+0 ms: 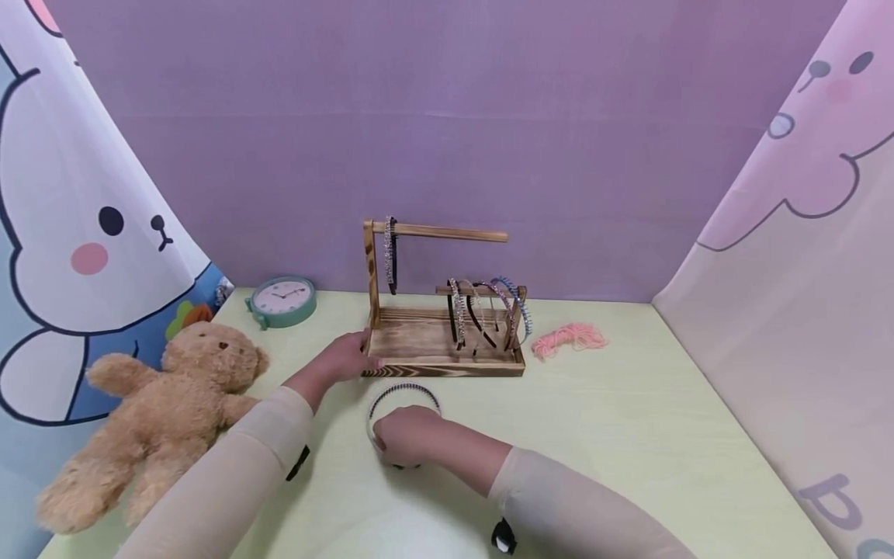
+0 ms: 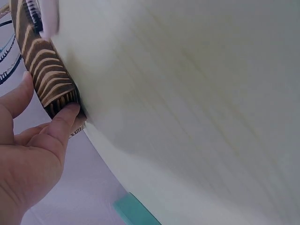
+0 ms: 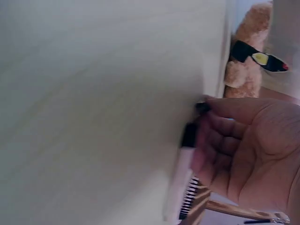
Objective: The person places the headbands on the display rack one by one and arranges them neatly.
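Observation:
A wooden headband stand point(image 1: 447, 369) with a tray base and two bars stands against the back. My left hand point(image 1: 344, 357) grips its front left corner, the thumb on one side of the wood and fingertips on the other in the left wrist view. Before the stand, my right hand point(image 1: 408, 436) holds a headband point(image 1: 403, 386) by its ends, low over the table. That headband point(image 3: 179, 185) looks white outside, with dark teeth inside and black tips. A glittery headband point(image 1: 389, 256) hangs on the upper bar. Several more, including a blue one point(image 1: 526, 318), hang on the lower bar.
A teddy bear point(image 1: 174, 404) lies on the left, beside my left forearm. Behind it is a round green clock point(image 1: 282, 303). A bundle of pink yarn point(image 1: 569, 338) lies right of the stand. Purple cloth point(image 1: 447, 116) closes off the back, with printed curtains at both sides.

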A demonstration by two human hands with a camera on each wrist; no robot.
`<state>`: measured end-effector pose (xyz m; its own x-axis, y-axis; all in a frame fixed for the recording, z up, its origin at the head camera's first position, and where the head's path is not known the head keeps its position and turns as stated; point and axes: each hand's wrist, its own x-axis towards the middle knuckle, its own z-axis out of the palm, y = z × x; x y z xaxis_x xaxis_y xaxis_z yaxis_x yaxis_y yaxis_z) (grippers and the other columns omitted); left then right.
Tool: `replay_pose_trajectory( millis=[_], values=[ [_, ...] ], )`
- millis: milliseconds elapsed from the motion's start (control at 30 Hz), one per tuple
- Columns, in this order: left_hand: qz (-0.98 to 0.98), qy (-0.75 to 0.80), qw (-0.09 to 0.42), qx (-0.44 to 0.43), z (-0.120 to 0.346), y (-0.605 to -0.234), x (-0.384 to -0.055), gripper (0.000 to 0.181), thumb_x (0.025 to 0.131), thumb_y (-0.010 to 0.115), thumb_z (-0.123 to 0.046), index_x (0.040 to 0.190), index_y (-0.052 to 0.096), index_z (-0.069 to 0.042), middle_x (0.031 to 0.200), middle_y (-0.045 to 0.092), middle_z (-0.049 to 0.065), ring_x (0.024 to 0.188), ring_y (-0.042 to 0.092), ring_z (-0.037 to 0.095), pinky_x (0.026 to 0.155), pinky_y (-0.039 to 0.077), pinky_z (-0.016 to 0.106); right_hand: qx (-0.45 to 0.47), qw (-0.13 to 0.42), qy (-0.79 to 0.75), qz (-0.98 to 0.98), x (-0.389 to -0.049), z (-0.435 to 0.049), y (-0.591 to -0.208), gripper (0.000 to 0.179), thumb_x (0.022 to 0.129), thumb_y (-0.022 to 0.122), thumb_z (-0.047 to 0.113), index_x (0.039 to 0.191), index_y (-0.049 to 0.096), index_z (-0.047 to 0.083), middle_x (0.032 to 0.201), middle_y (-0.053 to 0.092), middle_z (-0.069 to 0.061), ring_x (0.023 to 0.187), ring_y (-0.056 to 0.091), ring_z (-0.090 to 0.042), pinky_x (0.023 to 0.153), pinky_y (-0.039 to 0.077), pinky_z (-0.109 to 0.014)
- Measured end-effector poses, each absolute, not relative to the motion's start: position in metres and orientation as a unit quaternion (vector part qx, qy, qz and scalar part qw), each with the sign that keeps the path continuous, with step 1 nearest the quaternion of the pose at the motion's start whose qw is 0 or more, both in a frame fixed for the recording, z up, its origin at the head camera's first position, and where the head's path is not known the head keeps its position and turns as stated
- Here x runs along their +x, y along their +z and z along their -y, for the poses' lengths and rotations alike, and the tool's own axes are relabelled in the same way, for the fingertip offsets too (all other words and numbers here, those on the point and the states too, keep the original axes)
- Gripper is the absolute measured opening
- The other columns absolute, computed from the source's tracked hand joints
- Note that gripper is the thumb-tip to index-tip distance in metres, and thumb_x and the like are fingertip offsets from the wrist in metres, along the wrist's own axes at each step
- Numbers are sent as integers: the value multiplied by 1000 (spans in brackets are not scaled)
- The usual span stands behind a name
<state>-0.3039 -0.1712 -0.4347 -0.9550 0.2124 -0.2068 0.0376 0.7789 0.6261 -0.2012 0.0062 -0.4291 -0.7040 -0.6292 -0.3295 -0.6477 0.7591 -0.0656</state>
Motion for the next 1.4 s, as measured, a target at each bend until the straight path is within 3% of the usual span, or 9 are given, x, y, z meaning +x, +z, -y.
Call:
replay_pose_trajectory(
  millis=[133, 367, 600, 933, 1300, 1400],
  values=[
    [-934, 325, 134, 68, 171, -434, -304, 82, 96, 63, -31, 155, 16, 2, 155, 28, 29, 143, 26, 47, 117, 25, 56, -352, 198, 74, -912, -194, -15, -419, 21, 93, 61, 19, 75, 50, 21, 69, 53, 6, 61, 48, -11, 55, 42, -29],
    [-931, 331, 138, 66, 171, -435, -304, 83, 96, 63, -31, 155, 16, 2, 155, 29, 28, 143, 27, 47, 116, 26, 56, -364, 207, 60, -906, -191, -24, -415, 26, 90, 67, 44, 81, 53, 24, 72, 53, 9, 66, 51, -11, 62, 44, -29],
    [-933, 328, 132, 66, 173, -434, -303, 83, 96, 63, -32, 156, 15, 0, 155, 28, 29, 142, 26, 47, 117, 24, 57, -356, 179, 31, -917, -193, -28, -422, 19, 96, 61, 26, 82, 47, 25, 67, 51, 6, 61, 50, -13, 56, 42, -30],
    [-932, 331, 128, 66, 172, -436, -304, 83, 95, 63, -32, 156, 16, 0, 155, 29, 28, 142, 28, 46, 117, 24, 56, -354, 169, -19, -920, -200, -50, -397, 23, 87, 63, 5, 78, 51, 22, 66, 50, 8, 59, 47, -10, 57, 42, -25],
    [-931, 333, 140, 51, 169, -435, -302, 83, 96, 63, -31, 156, 15, -1, 155, 28, 28, 142, 28, 47, 117, 24, 57, -314, 151, -182, -920, -213, -91, -341, 7, 92, 68, 18, 92, 61, 20, 77, 61, 8, 64, 58, -9, 56, 51, -25],
    [-930, 336, 142, 49, 169, -435, -302, 84, 95, 64, -32, 156, 14, -1, 155, 28, 28, 142, 27, 47, 117, 24, 57, -311, 121, -215, -918, -217, -100, -330, 7, 92, 68, 18, 91, 62, 20, 79, 63, 6, 67, 57, -11, 58, 50, -27]
  ],
)
